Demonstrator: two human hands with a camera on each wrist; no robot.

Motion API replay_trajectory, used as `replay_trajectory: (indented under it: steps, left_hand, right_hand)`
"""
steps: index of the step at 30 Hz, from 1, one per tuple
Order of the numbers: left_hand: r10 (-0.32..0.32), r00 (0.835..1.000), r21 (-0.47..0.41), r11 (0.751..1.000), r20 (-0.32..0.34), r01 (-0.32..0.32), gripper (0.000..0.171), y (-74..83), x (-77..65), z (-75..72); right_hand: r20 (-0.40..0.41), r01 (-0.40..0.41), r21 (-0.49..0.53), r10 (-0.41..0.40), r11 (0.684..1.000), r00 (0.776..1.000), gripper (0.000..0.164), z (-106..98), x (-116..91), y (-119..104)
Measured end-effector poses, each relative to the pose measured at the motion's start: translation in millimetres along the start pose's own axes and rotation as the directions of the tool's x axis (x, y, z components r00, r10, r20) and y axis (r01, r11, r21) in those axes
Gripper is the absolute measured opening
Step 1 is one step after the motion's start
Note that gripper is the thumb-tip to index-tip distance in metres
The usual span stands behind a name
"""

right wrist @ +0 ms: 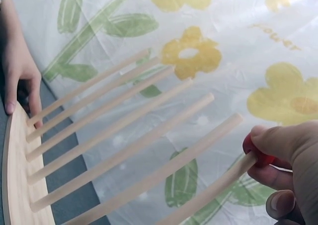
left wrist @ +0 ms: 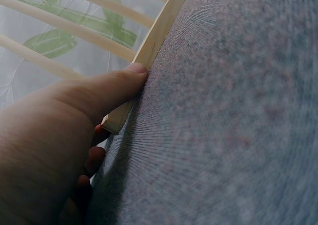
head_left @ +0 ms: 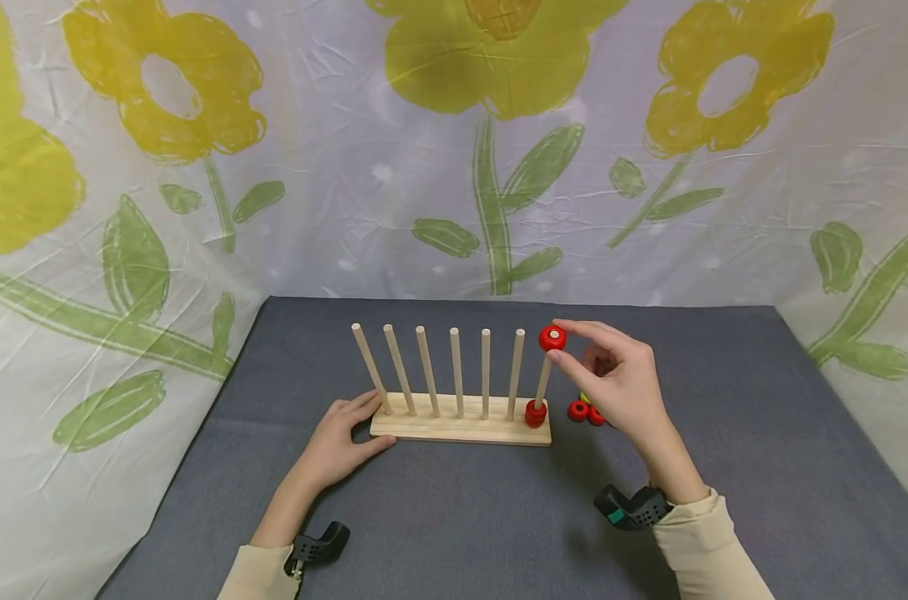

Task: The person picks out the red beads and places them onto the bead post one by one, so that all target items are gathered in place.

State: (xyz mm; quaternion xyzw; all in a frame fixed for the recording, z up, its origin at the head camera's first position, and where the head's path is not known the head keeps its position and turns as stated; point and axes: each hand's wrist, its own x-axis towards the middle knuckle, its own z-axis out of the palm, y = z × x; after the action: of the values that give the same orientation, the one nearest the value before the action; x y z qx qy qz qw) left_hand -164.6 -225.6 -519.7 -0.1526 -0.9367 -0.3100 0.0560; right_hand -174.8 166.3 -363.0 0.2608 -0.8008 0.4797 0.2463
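Observation:
A wooden peg board (head_left: 461, 429) with several upright pegs stands on the table. Its left end is gripped by my left hand (head_left: 339, 443), thumb on the front edge, fingers behind; the left wrist view shows the thumb on the base (left wrist: 160, 34). Between thumb and forefinger, my right hand (head_left: 625, 379) pinches a red ring (head_left: 546, 342) at the top of the rightmost peg, whose tip shows through the hole. The right wrist view has this red ring (right wrist: 247, 144) around the peg's end. Lower on that peg, red rings (head_left: 535, 416) sit stacked at the base.
Loose red rings (head_left: 577, 411) and a yellow ring (head_left: 585, 398) lie right of the board, partly hidden by my right hand. A dark grey cloth (head_left: 454, 525) covers the table. Behind it hangs a flower-printed curtain (head_left: 334, 208).

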Motion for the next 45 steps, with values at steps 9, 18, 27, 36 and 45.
replay_trajectory:
  steps: [9,18,27,36,45]
  left_hand:
    - [0.002,1.000,0.005,1.000,-0.003,-0.002,0.073,-0.8,-0.1,0.2]
    - [-0.004,1.000,0.007,1.000,-0.002,0.004,0.074,-0.8,-0.1,0.6]
    - [-0.004,1.000,0.005,1.000,-0.003,0.004,0.074,-0.4,0.1,0.4]
    - [-0.013,1.000,0.003,1.000,0.002,0.013,0.074,-0.1,-0.5,0.6]
    - [-0.016,1.000,0.000,1.000,0.002,0.016,0.074,0.5,-0.8,0.5]
  right_hand:
    - [0.005,-0.002,0.012,0.002,1.000,1.000,0.041,0.4,-3.4,16.6]
    - [-0.001,-0.001,-0.010,0.001,1.000,1.000,0.039,-0.3,-0.4,1.9]
    - [0.003,0.001,-0.004,-0.001,1.000,1.000,0.036,-2.9,3.5,-21.3]
    - [0.005,-0.001,-0.004,0.001,1.000,1.000,0.036,-3.0,2.7,-19.6]
    - [0.006,0.004,0.001,-0.004,1.000,1.000,0.035,-3.8,2.7,-20.0]
